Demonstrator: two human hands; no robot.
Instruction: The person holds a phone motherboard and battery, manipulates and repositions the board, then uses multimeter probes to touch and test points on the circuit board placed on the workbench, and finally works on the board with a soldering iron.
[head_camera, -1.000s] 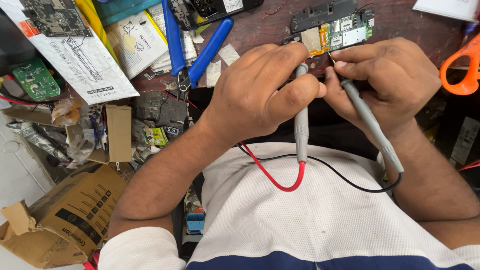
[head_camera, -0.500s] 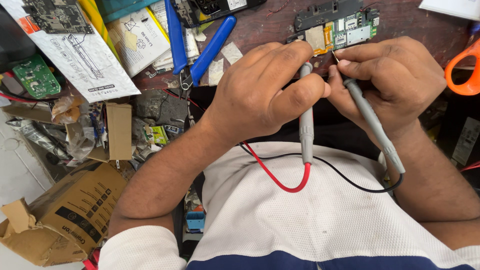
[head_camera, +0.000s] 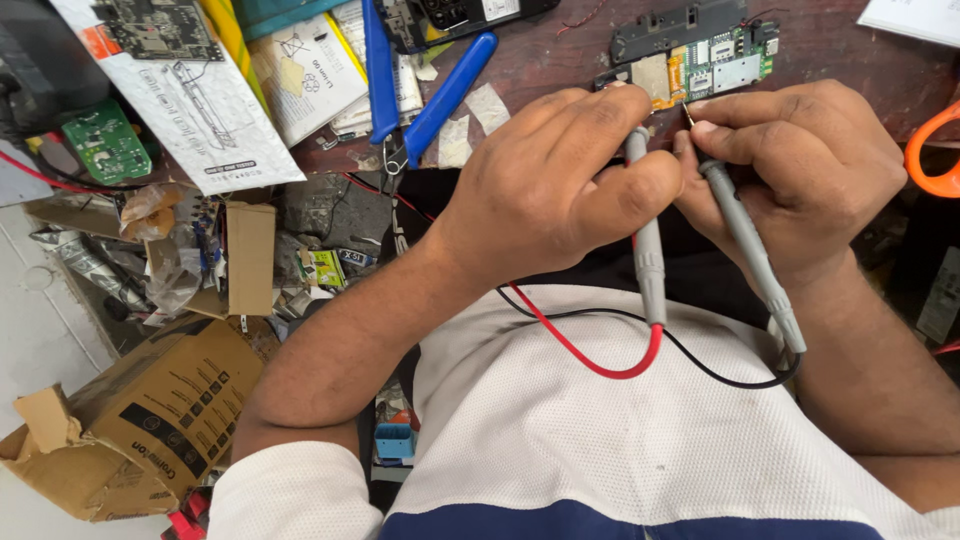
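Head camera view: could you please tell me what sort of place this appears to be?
Probably an electronics repair bench. The left hand and right hand each hold a grey test probe to a small circuit board, with blue-handled pliers and spare boards lying about.

Both hands, left (head_camera: 560, 190) and right (head_camera: 800, 170), have edged the probes (head_camera: 648, 250) slightly right along the board (head_camera: 700, 55), the right probe's tip now just below it.

L hand (head_camera: 560, 190) & R hand (head_camera: 800, 170) gripping grey probes (head_camera: 650, 260), tips seemingly on circuit board (head_camera: 700, 55).
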